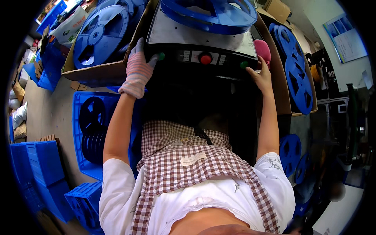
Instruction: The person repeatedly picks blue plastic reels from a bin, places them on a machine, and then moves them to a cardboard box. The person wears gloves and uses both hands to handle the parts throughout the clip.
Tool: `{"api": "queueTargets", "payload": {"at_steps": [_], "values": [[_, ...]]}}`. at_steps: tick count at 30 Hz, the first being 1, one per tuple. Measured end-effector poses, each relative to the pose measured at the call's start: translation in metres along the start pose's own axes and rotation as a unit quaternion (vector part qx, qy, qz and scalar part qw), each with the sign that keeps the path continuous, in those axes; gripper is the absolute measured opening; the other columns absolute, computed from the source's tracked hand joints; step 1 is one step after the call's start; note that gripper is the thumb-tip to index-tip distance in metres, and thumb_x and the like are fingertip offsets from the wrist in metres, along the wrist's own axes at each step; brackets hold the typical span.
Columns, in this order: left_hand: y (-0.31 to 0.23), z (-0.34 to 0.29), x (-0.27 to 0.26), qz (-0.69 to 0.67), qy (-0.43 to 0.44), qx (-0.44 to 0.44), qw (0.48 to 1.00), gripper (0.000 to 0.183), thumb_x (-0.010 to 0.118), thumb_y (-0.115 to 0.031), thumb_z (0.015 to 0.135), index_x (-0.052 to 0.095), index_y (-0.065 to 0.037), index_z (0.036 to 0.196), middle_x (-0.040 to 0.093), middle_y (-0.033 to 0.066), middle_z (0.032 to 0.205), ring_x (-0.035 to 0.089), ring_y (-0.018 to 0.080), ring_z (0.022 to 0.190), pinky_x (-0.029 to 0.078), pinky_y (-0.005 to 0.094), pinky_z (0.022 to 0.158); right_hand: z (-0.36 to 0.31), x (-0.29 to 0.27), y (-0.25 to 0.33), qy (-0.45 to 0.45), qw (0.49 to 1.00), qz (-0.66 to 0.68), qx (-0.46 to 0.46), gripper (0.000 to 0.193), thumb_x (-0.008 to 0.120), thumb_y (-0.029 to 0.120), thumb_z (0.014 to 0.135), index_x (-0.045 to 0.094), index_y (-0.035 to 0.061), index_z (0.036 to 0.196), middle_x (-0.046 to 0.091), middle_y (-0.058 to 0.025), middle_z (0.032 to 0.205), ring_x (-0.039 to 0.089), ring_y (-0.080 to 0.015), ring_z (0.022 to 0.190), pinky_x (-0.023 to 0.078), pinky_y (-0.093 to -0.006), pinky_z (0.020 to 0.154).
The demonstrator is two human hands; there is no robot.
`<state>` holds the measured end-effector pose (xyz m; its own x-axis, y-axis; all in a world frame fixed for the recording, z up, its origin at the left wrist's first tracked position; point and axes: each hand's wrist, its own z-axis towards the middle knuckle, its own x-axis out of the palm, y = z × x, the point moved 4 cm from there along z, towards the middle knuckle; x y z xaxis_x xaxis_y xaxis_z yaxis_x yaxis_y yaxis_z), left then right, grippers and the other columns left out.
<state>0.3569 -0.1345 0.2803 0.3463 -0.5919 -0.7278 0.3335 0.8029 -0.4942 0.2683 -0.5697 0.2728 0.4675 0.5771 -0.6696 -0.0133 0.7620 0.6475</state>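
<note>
In front of me stands a machine with a pale metal top and a black front panel. My left hand, in a striped knitted glove, lies at the panel's left end. Its fingers stretch up along the side, and its thumb rests on the left green button. At the other end is my bare right hand, its thumb at the right green button and its fingers at the corner, partly hidden. Between the hands sits a red button. A blue reel lies flat on the machine top.
Cardboard boxes with blue reels flank the machine, one at left and one at right. Something pink and rounded is beside my right hand. Lower left, a blue crate holds black reels. More blue crates are stacked farther left.
</note>
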Motion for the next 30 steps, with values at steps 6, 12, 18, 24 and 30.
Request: {"api": "queueTargets", "payload": {"at_steps": [6,12,18,24,30], "values": [[0.023,-0.096,-0.026,-0.224,-0.032,-0.032,0.974,0.045,0.066,-0.008,0.089,0.053,-0.001,0.132,0.058,0.0197,0.127,0.058,0.0307,0.116,0.047,0.0369,0.100,-0.001,-0.022,0.059,-0.086,0.990,0.058,-0.098,0.035,0.071,0.017,0.089,0.064,0.0053,0.121,0.067,-0.0079,0.104,0.066,-0.0160,0.089,0.053,-0.0285,0.079],[0.056,-0.203,-0.025,-0.297,0.018,-0.186,0.936,0.032,0.059,-0.004,0.095,0.057,0.000,0.127,0.063,0.0135,0.122,0.061,0.0205,0.111,0.048,0.0303,0.098,0.015,-0.012,0.124,-0.064,0.981,0.115,-0.145,0.016,0.068,0.015,0.091,0.072,0.0040,0.103,0.069,-0.0048,0.095,0.063,-0.0123,0.078,0.050,-0.0254,0.073],[0.118,-0.276,-0.027,-0.250,-0.032,-0.235,0.939,0.026,0.060,-0.005,0.095,0.061,0.000,0.121,0.068,0.0125,0.113,0.064,0.0193,0.103,0.051,0.0295,0.091,0.050,0.012,0.181,-0.074,0.948,-0.013,-0.309,0.022,0.071,0.014,0.087,0.071,0.0070,0.108,0.070,-0.0087,0.097,0.068,-0.0213,0.091,0.051,-0.0309,0.082],[0.145,-0.323,-0.028,-0.220,-0.054,-0.286,0.931,0.025,0.061,-0.005,0.094,0.062,-0.001,0.119,0.069,0.0123,0.110,0.066,0.0202,0.100,0.052,0.0299,0.089,0.081,0.043,0.185,-0.055,0.915,-0.125,-0.380,0.035,0.074,0.029,0.084,0.069,0.0127,0.115,0.066,-0.0090,0.109,0.061,-0.0293,0.103,0.049,-0.0378,0.087],[0.144,-0.329,-0.028,-0.185,-0.037,-0.265,0.945,0.024,0.061,-0.004,0.094,0.064,-0.002,0.118,0.069,0.0129,0.109,0.067,0.0221,0.098,0.052,0.0310,0.087,0.097,0.058,0.183,-0.013,0.906,-0.174,-0.387,0.037,0.072,0.026,0.083,0.067,0.0144,0.118,0.066,-0.0088,0.108,0.061,-0.0285,0.102,0.049,-0.0381,0.087]]}}
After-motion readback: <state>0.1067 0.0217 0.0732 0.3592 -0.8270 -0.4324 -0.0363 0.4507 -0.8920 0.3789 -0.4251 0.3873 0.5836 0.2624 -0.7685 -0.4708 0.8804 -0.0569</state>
